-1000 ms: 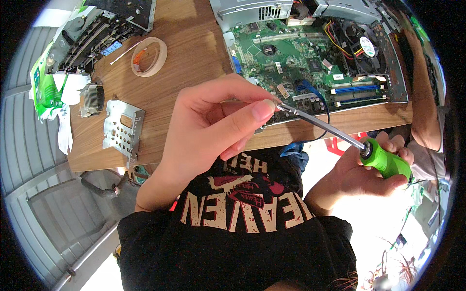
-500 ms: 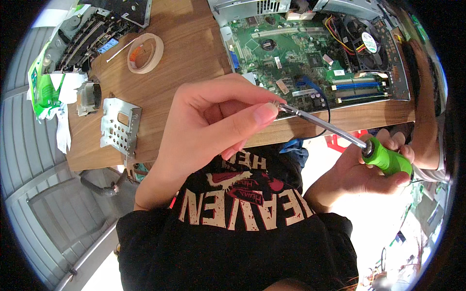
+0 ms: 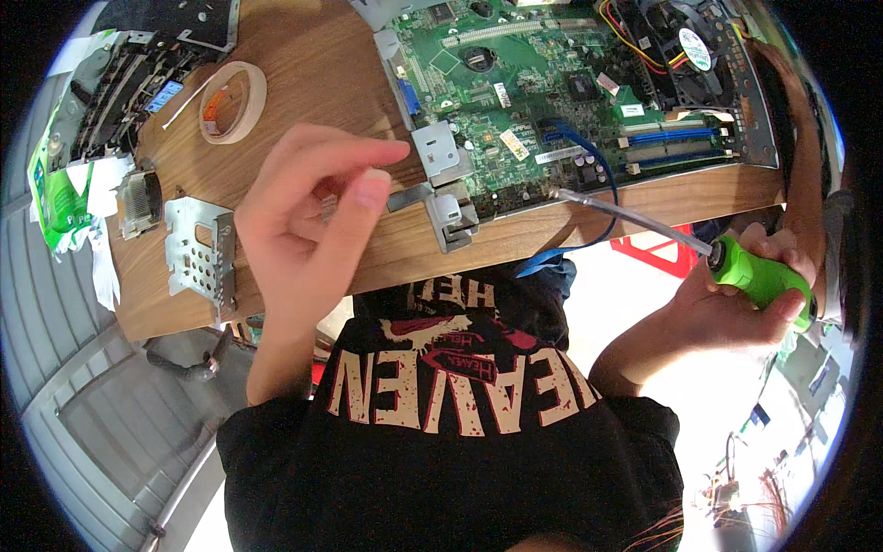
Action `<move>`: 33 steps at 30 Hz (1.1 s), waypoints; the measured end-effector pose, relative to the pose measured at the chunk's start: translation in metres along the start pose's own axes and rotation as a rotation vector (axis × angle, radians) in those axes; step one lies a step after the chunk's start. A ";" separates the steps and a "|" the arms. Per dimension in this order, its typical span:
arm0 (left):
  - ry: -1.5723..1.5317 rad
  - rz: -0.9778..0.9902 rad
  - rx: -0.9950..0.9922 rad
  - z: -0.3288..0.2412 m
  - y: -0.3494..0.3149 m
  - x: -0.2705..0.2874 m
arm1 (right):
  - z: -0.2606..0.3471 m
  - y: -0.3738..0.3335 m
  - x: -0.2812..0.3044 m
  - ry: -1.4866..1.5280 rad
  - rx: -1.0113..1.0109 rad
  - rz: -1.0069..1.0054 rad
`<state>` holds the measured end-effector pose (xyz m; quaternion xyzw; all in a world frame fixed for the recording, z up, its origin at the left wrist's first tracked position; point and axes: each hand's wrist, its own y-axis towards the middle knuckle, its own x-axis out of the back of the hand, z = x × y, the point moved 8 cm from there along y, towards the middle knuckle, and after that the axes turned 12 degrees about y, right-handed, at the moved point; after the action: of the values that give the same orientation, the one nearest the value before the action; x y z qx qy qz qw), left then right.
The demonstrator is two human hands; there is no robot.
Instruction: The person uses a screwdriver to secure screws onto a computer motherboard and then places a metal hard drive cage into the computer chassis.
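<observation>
**Two hands over an opened computer, one holding the screwdriver**

Two hands are working at the wooden table (image 3: 303, 64). Your right hand (image 3: 736, 308), at 4 o'clock in the view, is closed around the green handle of the screwdriver (image 3: 759, 276); its long metal shaft points up-left, and the tip rests at the near edge of the green motherboard (image 3: 552, 101), beside a blue cable (image 3: 602, 193). Your left hand (image 3: 308, 221) floats at the centre, fingers loosely curled, thumb and index finger close together. I cannot tell if they pinch something small.

In my judgement the work is in the middle: the board is exposed but sits in its metal case, while a perforated metal bracket (image 3: 198, 253) already lies loose at 9 o'clock and a small grey bracket (image 3: 441, 184) rests near the board corner.

A roll of beige tape (image 3: 232, 101) lies at 11 o'clock. A green and white plastic package (image 3: 60, 198) sits at the left rim. White rectangular labels are on the board, and a round one on the fan (image 3: 694, 46) at 1 o'clock.
</observation>
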<state>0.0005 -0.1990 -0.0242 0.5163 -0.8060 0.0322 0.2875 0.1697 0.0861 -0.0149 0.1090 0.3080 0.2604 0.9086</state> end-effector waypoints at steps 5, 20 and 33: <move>0.127 0.007 -0.081 0.011 -0.005 -0.008 | -0.003 0.002 -0.028 -0.182 -0.012 0.255; 0.588 -0.033 0.127 0.059 -0.048 0.024 | -0.034 -0.020 -0.115 -0.440 -0.023 0.976; 0.601 -0.065 0.124 0.067 -0.047 0.023 | -0.039 -0.023 -0.122 -0.675 -0.170 1.216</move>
<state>0.0049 -0.2627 -0.0800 0.5256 -0.6646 0.2234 0.4818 0.0724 0.0025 0.0072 0.2654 -0.1281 0.6976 0.6531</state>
